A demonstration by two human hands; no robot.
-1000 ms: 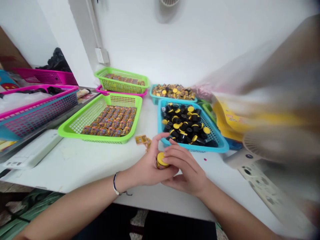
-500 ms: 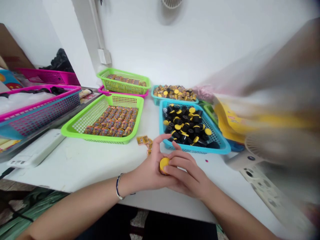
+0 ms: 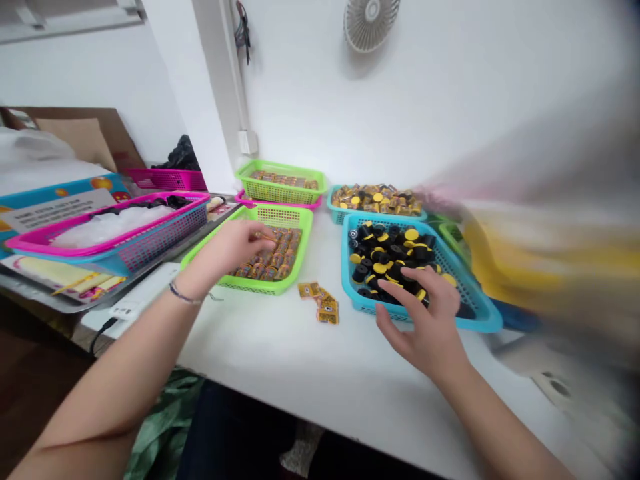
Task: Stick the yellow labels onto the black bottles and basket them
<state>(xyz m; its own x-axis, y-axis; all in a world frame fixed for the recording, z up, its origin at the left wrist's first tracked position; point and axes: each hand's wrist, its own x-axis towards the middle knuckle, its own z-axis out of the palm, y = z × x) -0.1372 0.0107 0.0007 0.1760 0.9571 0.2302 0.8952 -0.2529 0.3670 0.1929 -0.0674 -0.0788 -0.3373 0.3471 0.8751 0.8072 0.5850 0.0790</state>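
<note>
My left hand (image 3: 237, 247) hangs over the near green basket (image 3: 300, 250), its fingers bent down together; whatever they pinch is hidden. Under them, small labelled jars (image 3: 287, 257) lie in tidy rows. My right hand (image 3: 430, 320) reaches to the near edge of the blue basket (image 3: 363, 305), fingers spread, with nothing visible between them. That basket holds a jumble of small black jars with yellow lids (image 3: 395, 250). A few flat yellow printed labels (image 3: 327, 310) lie on the white table between the two baskets.
Behind stand another green basket of jars (image 3: 280, 170) and a blue basket of labelled, yellow-lidded jars (image 3: 377, 200). At left are a pink-rimmed basket (image 3: 150, 247) and a white power strip (image 3: 145, 293). Blurred yellow packaging (image 3: 525, 260) is at right.
My hands have parted. The left, which cupped a yellow-lidded jar with the right, has moved left over the green basket; the right has moved to the blue basket. The view has shifted.
</note>
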